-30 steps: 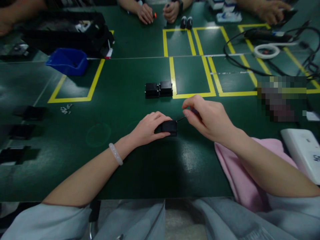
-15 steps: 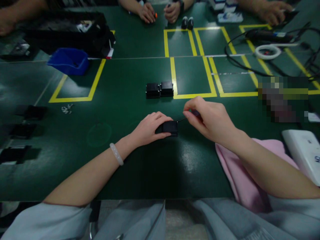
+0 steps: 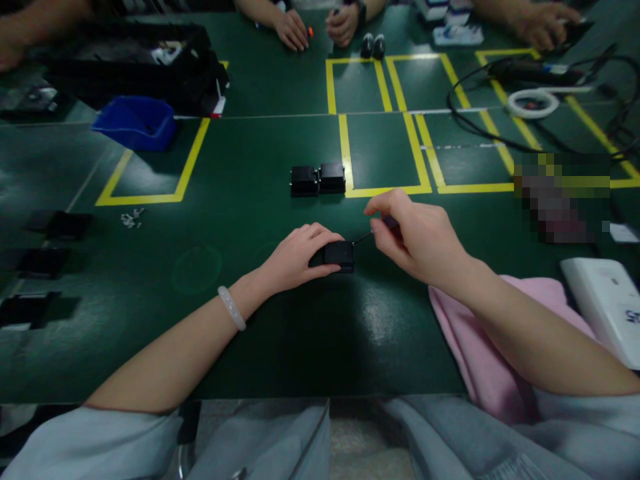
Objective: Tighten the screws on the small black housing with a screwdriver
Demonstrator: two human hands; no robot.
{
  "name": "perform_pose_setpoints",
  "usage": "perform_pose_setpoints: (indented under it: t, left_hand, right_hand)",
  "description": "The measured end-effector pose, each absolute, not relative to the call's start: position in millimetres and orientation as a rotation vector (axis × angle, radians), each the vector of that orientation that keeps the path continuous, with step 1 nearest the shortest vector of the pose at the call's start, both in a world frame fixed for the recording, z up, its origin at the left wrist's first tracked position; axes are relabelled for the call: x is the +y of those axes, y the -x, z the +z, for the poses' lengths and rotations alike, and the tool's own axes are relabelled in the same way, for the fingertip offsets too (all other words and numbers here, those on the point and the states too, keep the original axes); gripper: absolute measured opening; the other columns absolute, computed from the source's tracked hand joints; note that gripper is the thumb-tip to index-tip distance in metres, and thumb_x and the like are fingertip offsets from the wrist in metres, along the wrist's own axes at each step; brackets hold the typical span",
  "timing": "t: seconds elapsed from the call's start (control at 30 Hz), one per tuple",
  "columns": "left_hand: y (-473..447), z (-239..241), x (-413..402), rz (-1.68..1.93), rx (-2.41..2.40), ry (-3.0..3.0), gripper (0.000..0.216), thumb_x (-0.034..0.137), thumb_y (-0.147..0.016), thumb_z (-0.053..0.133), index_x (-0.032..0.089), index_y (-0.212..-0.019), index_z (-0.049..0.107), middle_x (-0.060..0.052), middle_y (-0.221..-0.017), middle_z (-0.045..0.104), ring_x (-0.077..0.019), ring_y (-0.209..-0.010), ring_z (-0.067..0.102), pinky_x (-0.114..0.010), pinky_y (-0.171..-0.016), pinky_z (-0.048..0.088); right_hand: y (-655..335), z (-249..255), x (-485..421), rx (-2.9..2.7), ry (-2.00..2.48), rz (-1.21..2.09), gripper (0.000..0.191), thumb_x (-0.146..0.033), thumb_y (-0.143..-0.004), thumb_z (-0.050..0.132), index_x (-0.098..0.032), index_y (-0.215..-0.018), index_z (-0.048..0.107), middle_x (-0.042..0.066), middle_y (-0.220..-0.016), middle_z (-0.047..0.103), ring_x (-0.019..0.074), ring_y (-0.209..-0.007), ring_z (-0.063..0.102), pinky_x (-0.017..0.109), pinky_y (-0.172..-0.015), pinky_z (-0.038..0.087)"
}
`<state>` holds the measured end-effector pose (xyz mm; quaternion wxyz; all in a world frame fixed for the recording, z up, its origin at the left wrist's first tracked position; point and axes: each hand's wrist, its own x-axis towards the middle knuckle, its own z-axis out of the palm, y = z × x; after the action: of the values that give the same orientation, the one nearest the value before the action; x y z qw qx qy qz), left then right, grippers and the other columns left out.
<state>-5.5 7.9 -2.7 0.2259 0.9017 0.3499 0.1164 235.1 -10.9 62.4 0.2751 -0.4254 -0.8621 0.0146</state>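
Note:
My left hand (image 3: 307, 257) grips a small black box-shaped part (image 3: 340, 256) on the green table, its thumb and fingers along the two long sides. From the right, my right hand (image 3: 417, 233) is closed round the dark handle of a screwdriver (image 3: 363, 238). The thin shaft meets the right end of the black part near its upper corner, by a small shiny screw. Most of the handle is hidden by my fingers. Two similar black parts (image 3: 318, 179) sit end to end beyond my hands. To the left lies a small heap of screws (image 3: 133, 218).
A blue bin (image 3: 135, 123) stands before a large black crate (image 3: 130, 70) at the back left. Several black pieces (image 3: 43, 263) lie at the left edge. At right are a pink cloth (image 3: 530, 293), a white device (image 3: 603, 307) and cables (image 3: 453, 100). Other people's hands (image 3: 343, 27) rest across the table.
My right index finger has lifted slightly away from the thumb at the screwdriver. The left hand and the black part stay in place. The whole view has shifted a little.

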Motion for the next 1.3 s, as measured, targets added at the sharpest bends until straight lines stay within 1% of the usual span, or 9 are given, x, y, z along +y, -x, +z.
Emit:
perform_pose_setpoints:
  t: [0.2, 0.37, 0.53, 0.73, 0.87, 0.93, 1.1, 1.23, 1.3]
  left_hand:
    - [5.2, -2.7, 8.1, 0.325, 0.952, -2.488, 0.043, 0.046, -0.094, 0.057, 0.022, -0.129, 0.051, -0.009, -0.123, 0.057, -0.0260, -0.113, 0.052, -0.040, -0.095, 0.043]
    - [4.6, -3.0, 7.6, 0.320, 0.961, -2.486, 0.043, 0.046, -0.094, 0.058, 0.022, -0.129, 0.051, -0.009, -0.123, 0.057, -0.0259, -0.112, 0.052, -0.040, -0.096, 0.042]
    - [4.9, -3.1, 7.3, 0.323, 0.963, -2.493, 0.042, 0.045, -0.094, 0.059, 0.021, -0.127, 0.052, -0.009, -0.122, 0.057, -0.0254, -0.111, 0.052, -0.039, -0.095, 0.043]
    - [4.7, -2.6, 7.6, 0.313, 0.962, -2.487, 0.043, 0.045, -0.094, 0.059, 0.020, -0.127, 0.052, -0.009, -0.123, 0.057, -0.0253, -0.111, 0.053, -0.039, -0.094, 0.043]
    - [4.8, -2.2, 7.6, 0.327, 0.955, -2.488, 0.043, 0.046, -0.094, 0.058, 0.020, -0.127, 0.052, -0.009, -0.122, 0.057, -0.0255, -0.111, 0.053, -0.039, -0.094, 0.043]
    - [4.9, -2.4, 7.8, 0.326, 0.951, -2.487, 0.042, 0.046, -0.094, 0.058, 0.021, -0.127, 0.052, -0.009, -0.122, 0.057, -0.0254, -0.111, 0.053, -0.040, -0.094, 0.043]
    - [4.9, -3.5, 8.2, 0.328, 0.957, -2.489, 0.043, 0.047, -0.094, 0.058, 0.021, -0.127, 0.052, -0.010, -0.122, 0.057, -0.0259, -0.110, 0.053, -0.040, -0.093, 0.043]
    - [5.0, -3.4, 8.4, 0.323, 0.947, -2.499, 0.043, 0.047, -0.094, 0.057, 0.020, -0.127, 0.052, -0.009, -0.121, 0.057, -0.0255, -0.111, 0.053, -0.040, -0.094, 0.043]
    - [5.1, -3.6, 8.4, 0.323, 0.951, -2.497, 0.043, 0.047, -0.094, 0.058, 0.020, -0.127, 0.052, -0.009, -0.122, 0.057, -0.0251, -0.111, 0.053, -0.039, -0.093, 0.043]
  right_hand:
    - [-235.8, 62.0, -10.7, -2.340, 1.176, 0.096, 0.017, -0.032, -0.096, 0.044, -0.019, -0.099, 0.055, -0.001, -0.071, 0.061, 0.0117, -0.059, 0.055, 0.024, -0.059, 0.037]
    - [-236.1, 60.6, -9.9, -2.306, 1.164, 0.104, 0.020, -0.026, -0.094, 0.043, -0.017, -0.109, 0.054, 0.000, -0.074, 0.062, 0.0114, -0.057, 0.055, 0.024, -0.059, 0.038]
    - [-236.5, 61.5, -8.9, -2.324, 1.194, 0.089, 0.021, -0.034, -0.096, 0.042, -0.018, -0.097, 0.056, 0.000, -0.071, 0.060, 0.0125, -0.059, 0.055, 0.025, -0.059, 0.038]
    - [-235.8, 61.3, -9.0, -2.300, 1.211, 0.096, 0.021, -0.026, -0.093, 0.042, -0.017, -0.109, 0.053, 0.000, -0.074, 0.062, 0.0127, -0.058, 0.057, 0.025, -0.059, 0.039]
    - [-237.0, 61.9, -9.7, -2.335, 1.204, 0.092, 0.019, -0.033, -0.095, 0.045, -0.018, -0.100, 0.054, 0.001, -0.073, 0.063, 0.0141, -0.061, 0.060, 0.025, -0.059, 0.039]
    - [-237.1, 62.2, -10.0, -2.343, 1.209, 0.090, 0.018, -0.033, -0.095, 0.045, -0.018, -0.098, 0.055, 0.000, -0.071, 0.062, 0.0133, -0.060, 0.058, 0.025, -0.059, 0.038]
    - [-235.9, 62.9, -10.4, -2.330, 1.185, 0.123, 0.021, -0.026, -0.093, 0.043, -0.017, -0.109, 0.053, 0.000, -0.076, 0.064, 0.0118, -0.058, 0.057, 0.024, -0.058, 0.038]
    - [-236.2, 63.0, -10.1, -2.350, 1.167, 0.089, 0.019, -0.033, -0.096, 0.045, -0.018, -0.097, 0.055, 0.000, -0.072, 0.062, 0.0128, -0.060, 0.057, 0.025, -0.059, 0.037]
    - [-236.3, 62.6, -10.2, -2.347, 1.175, 0.071, 0.018, -0.032, -0.096, 0.045, -0.018, -0.096, 0.056, 0.000, -0.071, 0.062, 0.0125, -0.059, 0.056, 0.025, -0.059, 0.037]
